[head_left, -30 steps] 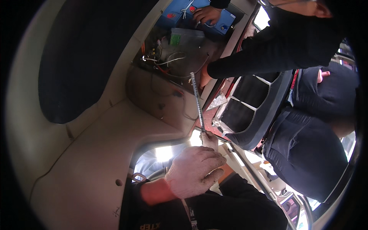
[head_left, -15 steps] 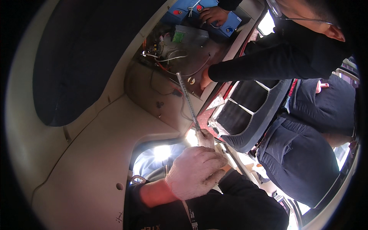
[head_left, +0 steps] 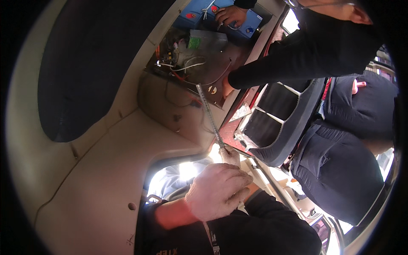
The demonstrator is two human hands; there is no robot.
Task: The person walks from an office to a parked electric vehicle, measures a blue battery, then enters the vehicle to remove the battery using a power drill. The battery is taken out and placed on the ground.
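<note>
My left hand (head_left: 219,191), in a whitish knit glove, is curled in front of my right hand; whatever is in its fingers is hidden. My right hand (head_left: 229,155), also gloved, grips a long, thin silvery measuring strip (head_left: 209,114) by its lower end. The strip slants up to an open recess (head_left: 229,51) holding wires (head_left: 187,68), a silver finned module with a green board (head_left: 207,39) and blue batteries (head_left: 244,29). A co-worker's hand (head_left: 229,17) rests on the batteries; their other hand (head_left: 227,87) is at the recess's right edge.
The co-worker (head_left: 310,51) leans in from the upper right beside black seats (head_left: 331,174) and a black panel with white straps (head_left: 276,119). A beige moulded panel (head_left: 85,178) and a long dark pad (head_left: 89,63) fill the left side. Bright openings show low in the middle.
The strip's upper end has shifted left and slightly down compared with a second ago. My hands and the co-worker's hands stay in nearly the same places.
</note>
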